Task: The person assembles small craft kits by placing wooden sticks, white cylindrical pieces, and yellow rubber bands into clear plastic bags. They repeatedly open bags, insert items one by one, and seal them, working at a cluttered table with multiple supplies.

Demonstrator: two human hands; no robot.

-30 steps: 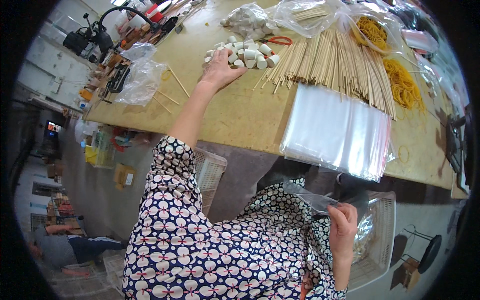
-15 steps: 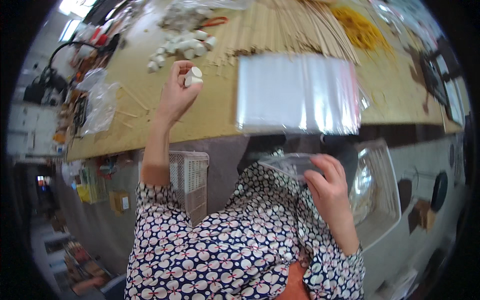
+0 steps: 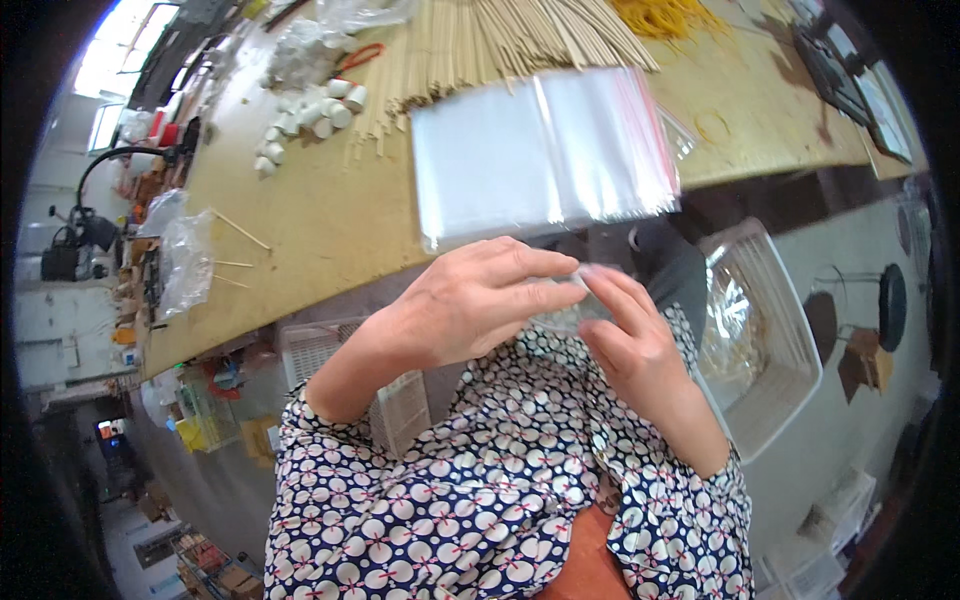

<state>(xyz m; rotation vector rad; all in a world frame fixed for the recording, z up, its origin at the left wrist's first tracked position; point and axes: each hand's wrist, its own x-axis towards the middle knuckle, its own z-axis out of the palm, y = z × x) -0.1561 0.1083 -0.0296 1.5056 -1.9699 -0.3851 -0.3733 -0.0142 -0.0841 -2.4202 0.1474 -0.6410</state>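
Both my hands meet over my lap: left hand (image 3: pixel 470 310) and right hand (image 3: pixel 625 345) pinch one small clear bag (image 3: pixel 568 312), below the table (image 3: pixel 330 215) edge.

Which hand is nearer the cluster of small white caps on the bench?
Left. The left hand is below the white caps; the right hand is farther right.

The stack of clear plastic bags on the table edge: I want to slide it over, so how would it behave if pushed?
The stack of clear plastic bags looks thin and glossy, so the sheets would probably slip and fan apart rather than move together. It overhangs the wooden table edge, so a push toward the person might spill some. Lifted, it would likely droop.
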